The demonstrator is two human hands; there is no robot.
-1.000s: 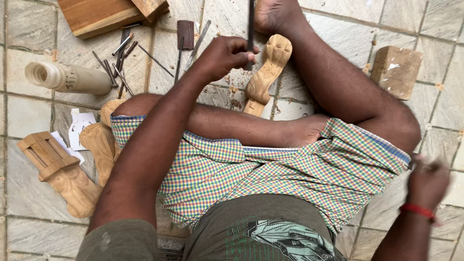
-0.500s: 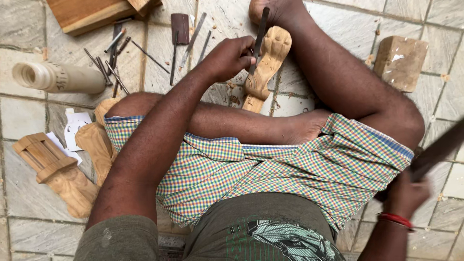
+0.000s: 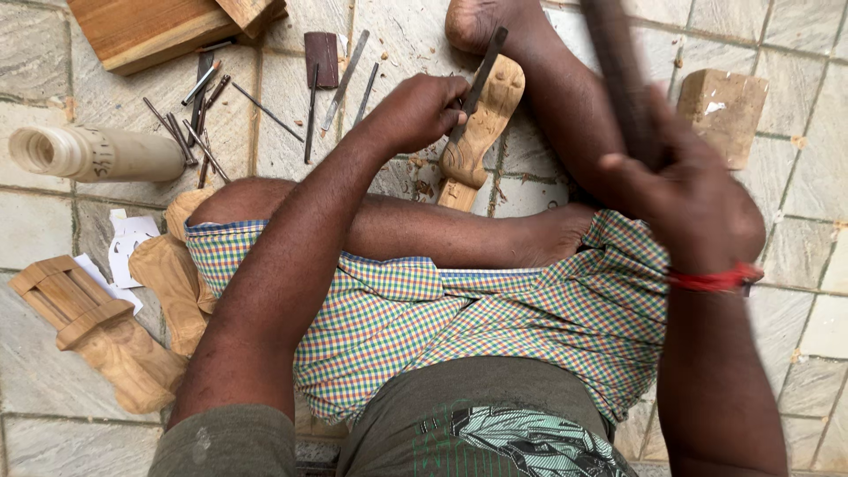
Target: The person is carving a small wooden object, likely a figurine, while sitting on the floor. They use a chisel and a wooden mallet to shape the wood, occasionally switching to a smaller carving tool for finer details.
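While the person sits cross-legged on the grey stone tile floor (image 3: 795, 353), a green, red and yellow checked cloth (image 3: 495, 309) covers the lap in the lower middle of the frame. At the right, nearest the camera, the right hand (image 3: 685, 199) is closed in a fist around a dark, blurred wooden mallet handle (image 3: 618, 71) that rises toward the upper right; a red thread band (image 3: 711, 281) circles that wrist. Further up, in the centre, the left hand (image 3: 420, 110) is curled shut around a dark metal chisel (image 3: 481, 71), which slants up to the right with its lower end set on the pale carved wooden leg-shaped piece (image 3: 481, 128). That piece lies on the floor in the upper middle, its far end touching the bare foot (image 3: 481, 22) at the top edge. At the lower left, beside the knee, lie a pale carved wooden block with slats (image 3: 84, 331) and white paper scraps (image 3: 128, 243). Higher on the left rests a cream turned wooden cylinder (image 3: 97, 152). Beyond it, a scatter of thin metal carving tools (image 3: 199, 115) spreads over the floor, and a reddish-brown wooden plank (image 3: 155, 31) sits in the upper left corner. A squarish tan wooden block (image 3: 724, 110) stands in the upper right.
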